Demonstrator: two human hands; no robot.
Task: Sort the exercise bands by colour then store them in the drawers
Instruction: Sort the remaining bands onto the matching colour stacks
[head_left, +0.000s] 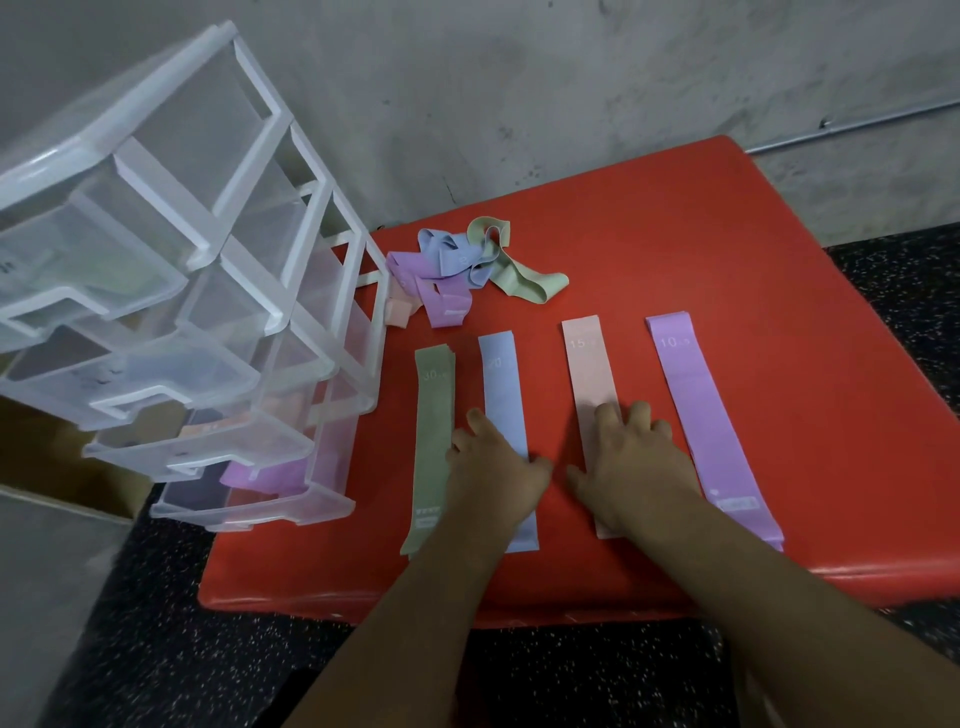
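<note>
Four flat piles of bands lie side by side on the red mat (727, 249): green (432, 410), blue (500, 379), pink (589, 364) and purple (701, 405). My left hand (496, 467) rests flat on the blue pile, its fingers reaching the edge of the green one. Flat on the pink pile lies my right hand (631, 462). Behind them sits a tangled heap of bands (467, 270) in purple, blue, green and pink. A clear plastic drawer unit (197, 291) stands at the left; its drawers are pulled out, with a purple band (265, 475) in the lowest.
The drawer unit stands partly on the mat's left edge. A grey concrete wall (571, 78) runs behind the mat. Dark speckled floor (156, 623) surrounds it, and a cardboard box (62, 467) sits at the far left under the drawers.
</note>
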